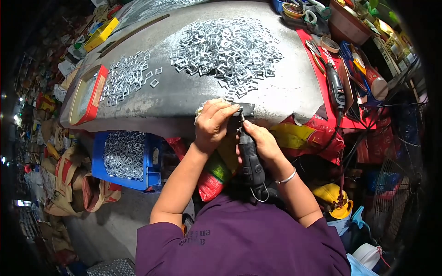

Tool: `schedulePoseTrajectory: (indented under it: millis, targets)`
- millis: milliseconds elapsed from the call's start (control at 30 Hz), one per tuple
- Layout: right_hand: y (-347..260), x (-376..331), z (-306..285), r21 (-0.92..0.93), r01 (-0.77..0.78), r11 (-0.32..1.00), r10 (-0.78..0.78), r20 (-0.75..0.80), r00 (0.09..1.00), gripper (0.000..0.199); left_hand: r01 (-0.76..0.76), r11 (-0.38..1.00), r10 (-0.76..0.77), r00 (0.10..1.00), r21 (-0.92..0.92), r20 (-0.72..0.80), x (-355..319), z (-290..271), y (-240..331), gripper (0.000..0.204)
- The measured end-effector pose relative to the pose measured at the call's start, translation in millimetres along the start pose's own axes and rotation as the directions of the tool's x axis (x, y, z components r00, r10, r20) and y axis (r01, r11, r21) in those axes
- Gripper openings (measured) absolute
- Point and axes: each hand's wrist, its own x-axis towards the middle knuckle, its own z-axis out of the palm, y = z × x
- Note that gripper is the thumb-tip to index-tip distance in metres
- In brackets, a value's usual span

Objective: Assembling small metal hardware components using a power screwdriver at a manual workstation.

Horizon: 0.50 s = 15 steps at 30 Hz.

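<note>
My right hand (261, 140) is wrapped round a black rotary tool (251, 163), its metal tip pointing away from me at the table's near edge. Close to that tip, my left hand (212, 122) is pinched shut. A small piece seems to sit between its fingertips, too hidden to name. Under the fingertips a dark pad (247, 109) lies on the edge. Beyond my hands rises a large heap of square metal frames (228, 50). A looser spread of the same frames (126, 78) covers the table's left part.
A red-rimmed box (97, 94) stands at the table's left end. Below it, a blue crate (152, 170) holds many frames. On red sheeting at right lie a second rotary tool (336, 87), pliers (316, 56) and a tape roll (329, 44). Cables hang near a fan (396, 193).
</note>
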Motion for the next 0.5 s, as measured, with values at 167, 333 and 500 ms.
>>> schedulePoseTrajectory:
  millis: [167, 333, 500]
  targets:
    - [-7, -7, 7, -0.027, 0.022, 0.999, -0.022, 0.001, 1.0, 0.043, -0.031, 0.999, 0.031, 1.0, 0.034, -0.004, -1, 1, -1, 0.03]
    - [10, 4, 12, -0.064, 0.155, 0.986, -0.152, 0.044, 0.987, 0.041, -0.034, 0.999, 0.034, 0.999, 0.032, -0.001, -2, 2, -1, 0.031]
    - [9, 7, 13, -0.085, 0.13, 0.988, -0.127, 0.035, 0.991, 0.04, -0.03, 0.999, 0.03, 1.0, 0.03, -0.004, -1, 2, -1, 0.03]
